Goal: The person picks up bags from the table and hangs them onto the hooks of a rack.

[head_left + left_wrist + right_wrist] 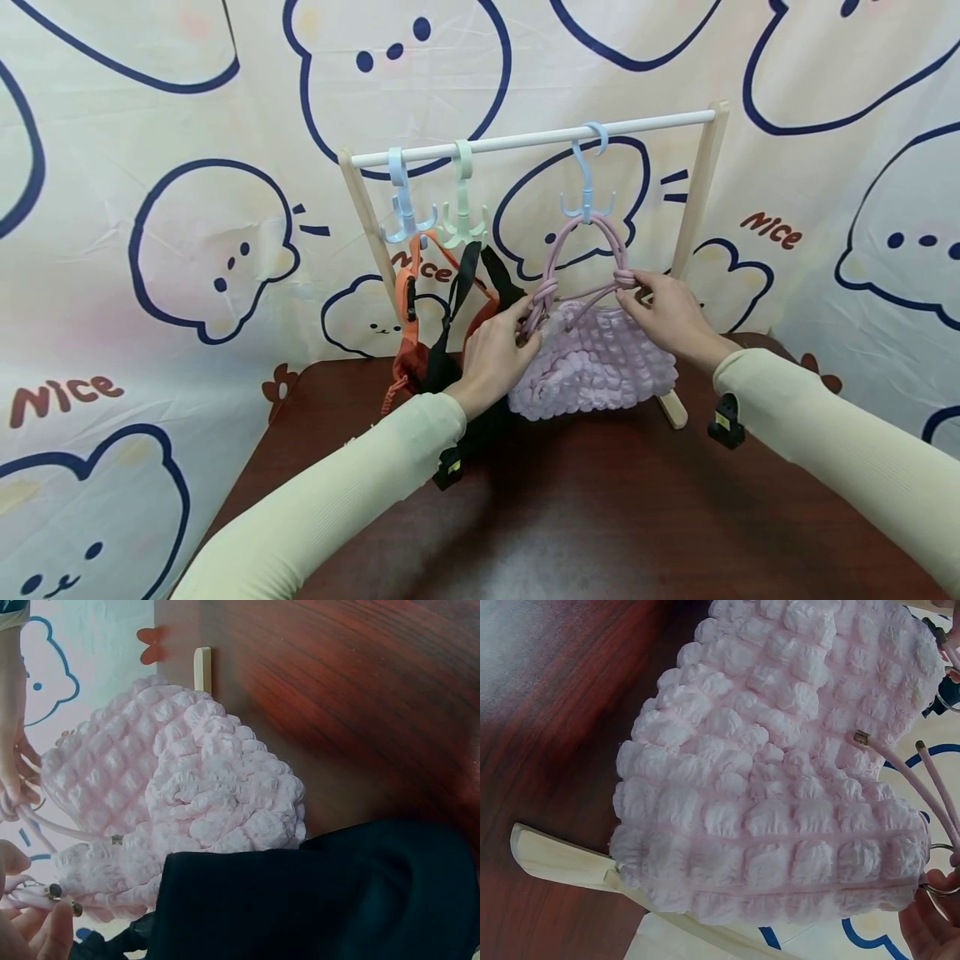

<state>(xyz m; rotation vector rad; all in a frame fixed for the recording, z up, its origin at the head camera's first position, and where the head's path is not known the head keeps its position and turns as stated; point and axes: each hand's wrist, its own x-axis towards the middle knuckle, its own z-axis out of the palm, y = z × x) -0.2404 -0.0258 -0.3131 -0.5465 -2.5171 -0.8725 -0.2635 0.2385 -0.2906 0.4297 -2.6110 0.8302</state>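
Observation:
A pink puffy quilted handbag hangs by its cord handles from a light blue hook. My left hand pinches the pink cord below the left knot, at the bag's left top corner; metal-tipped cord ends show by its fingertips in the left wrist view. At the right knot my right hand holds the cord between thumb and fingers. A metal ring at the bag's corner sits beside its fingers in the right wrist view.
A white rod on a wooden rack carries the hooks. Left of the pink handbag hang an orange bag and a black bag, close to my left forearm. Another blue hook and a green hook hang above them. Below is a dark wooden table.

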